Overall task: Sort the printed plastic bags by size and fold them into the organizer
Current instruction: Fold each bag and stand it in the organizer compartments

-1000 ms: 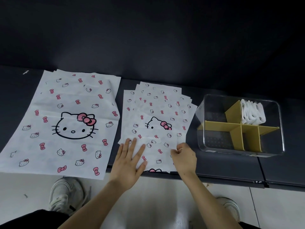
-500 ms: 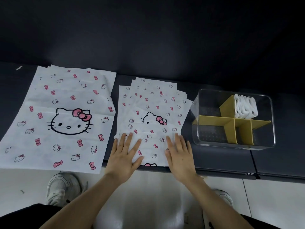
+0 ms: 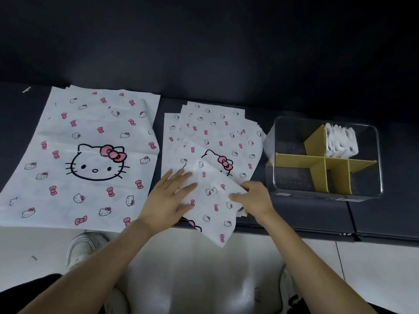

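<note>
A pile of large white bags (image 3: 90, 155) printed with cat faces and pink bows lies on the left of the dark table. A pile of smaller printed bags (image 3: 217, 134) lies in the middle. The top small bag (image 3: 210, 200) is folded, turned askew and hangs over the table's front edge. My left hand (image 3: 170, 196) presses flat on its left part with straight fingers. My right hand (image 3: 254, 198) pinches its right edge. The clear organizer (image 3: 376, 159) with yellow dividers stands at the right; folded white bags (image 3: 340, 143) fill its far right compartment.
The dark table (image 3: 317, 214) ends in a front edge just under my hands. Below it is a pale glossy floor (image 3: 204, 279) with my white shoes (image 3: 84, 248). A dark wall rises behind the table.
The top small bag has been folded over and turned askew, its corner now past the table edge. My right hand went from lying flat to pinching the bag's right edge.
</note>
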A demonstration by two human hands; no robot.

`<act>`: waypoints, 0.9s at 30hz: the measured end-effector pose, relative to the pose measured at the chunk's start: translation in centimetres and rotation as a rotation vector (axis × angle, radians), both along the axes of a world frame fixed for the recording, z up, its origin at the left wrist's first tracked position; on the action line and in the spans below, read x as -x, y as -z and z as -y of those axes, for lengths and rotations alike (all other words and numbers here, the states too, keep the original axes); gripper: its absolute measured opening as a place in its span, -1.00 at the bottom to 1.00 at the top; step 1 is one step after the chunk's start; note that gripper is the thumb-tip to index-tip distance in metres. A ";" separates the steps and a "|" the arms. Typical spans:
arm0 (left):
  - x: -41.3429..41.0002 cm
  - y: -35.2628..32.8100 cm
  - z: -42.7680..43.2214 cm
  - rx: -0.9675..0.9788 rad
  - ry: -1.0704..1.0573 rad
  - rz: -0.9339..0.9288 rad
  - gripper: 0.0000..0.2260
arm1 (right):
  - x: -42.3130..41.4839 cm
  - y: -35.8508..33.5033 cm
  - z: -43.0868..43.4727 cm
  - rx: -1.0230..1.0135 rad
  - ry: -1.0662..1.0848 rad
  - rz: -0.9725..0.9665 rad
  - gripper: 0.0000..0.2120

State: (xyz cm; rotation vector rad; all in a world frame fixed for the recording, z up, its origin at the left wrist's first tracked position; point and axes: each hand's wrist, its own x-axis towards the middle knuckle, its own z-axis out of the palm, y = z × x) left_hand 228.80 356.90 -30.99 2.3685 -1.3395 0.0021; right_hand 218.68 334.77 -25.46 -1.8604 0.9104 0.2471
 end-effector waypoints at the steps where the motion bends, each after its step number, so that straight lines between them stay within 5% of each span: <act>1: 1.0 -0.4 0.0 0.115 -0.043 -0.067 -0.66 | 0.8 -0.2 -0.3 -0.155 0.140 0.024 -0.87; 6: 5.2 -0.1 -0.8 0.243 -0.017 -0.261 -0.55 | 3.1 -0.4 -1.7 -0.578 0.528 -0.042 -0.90; 11: 5.3 -0.6 -0.2 0.264 -0.162 -0.395 -0.78 | 3.6 -1.6 -2.3 -0.848 0.680 -0.152 -0.95; 17: 4.0 -0.4 0.3 0.201 -0.541 -0.758 -0.68 | 3.4 -2.4 -1.2 -0.272 0.250 0.240 -0.47; 21: 3.1 -1.1 0.8 0.161 -0.587 -0.834 -0.67 | 1.8 -1.9 -0.9 -0.312 0.138 0.250 -0.76; 24: 3.1 -2.4 1.5 0.170 -0.615 -0.833 -0.79 | 0.6 0.1 -1.1 -0.150 0.161 0.180 -0.99; 27: 3.0 -2.8 2.4 0.266 -0.739 -0.842 -0.96 | -0.1 1.7 -1.1 -0.001 0.184 0.117 -0.77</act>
